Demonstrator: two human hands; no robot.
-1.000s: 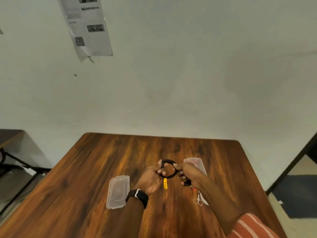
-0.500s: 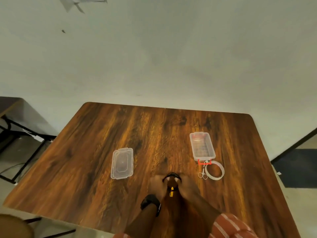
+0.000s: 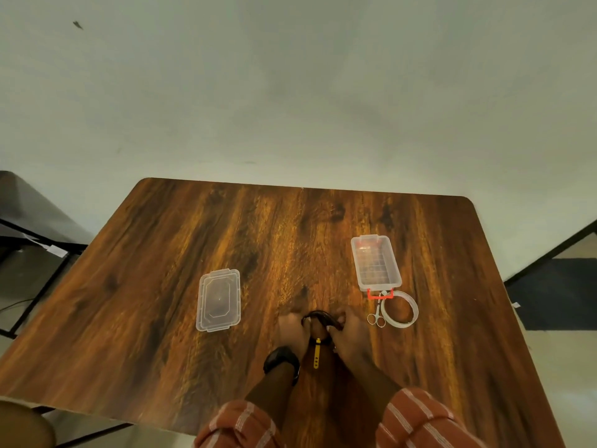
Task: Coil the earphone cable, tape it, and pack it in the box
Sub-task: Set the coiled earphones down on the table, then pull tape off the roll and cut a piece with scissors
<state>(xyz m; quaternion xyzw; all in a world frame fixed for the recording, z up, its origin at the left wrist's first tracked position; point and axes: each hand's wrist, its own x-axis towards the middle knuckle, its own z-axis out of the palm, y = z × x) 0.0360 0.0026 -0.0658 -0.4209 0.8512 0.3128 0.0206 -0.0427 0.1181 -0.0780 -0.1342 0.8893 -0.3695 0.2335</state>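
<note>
Together, the left hand and right hand pinch the coiled black earphone cable. Its yellow strap hangs over the brown wooden table.

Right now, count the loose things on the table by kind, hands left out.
Clear plastic box: 1
Clear lid: 1
Tape roll: 1
Small scissors: 1
Coiled black earphone cable: 1
Yellow strap: 1
Total: 6

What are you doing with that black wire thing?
A person holds a coiled black earphone cable just above the wooden table, the left hand and right hand each gripping a side. A yellow tie hangs from it. The open clear box, tape roll and small scissors wait nearby, the lid apart.
</note>
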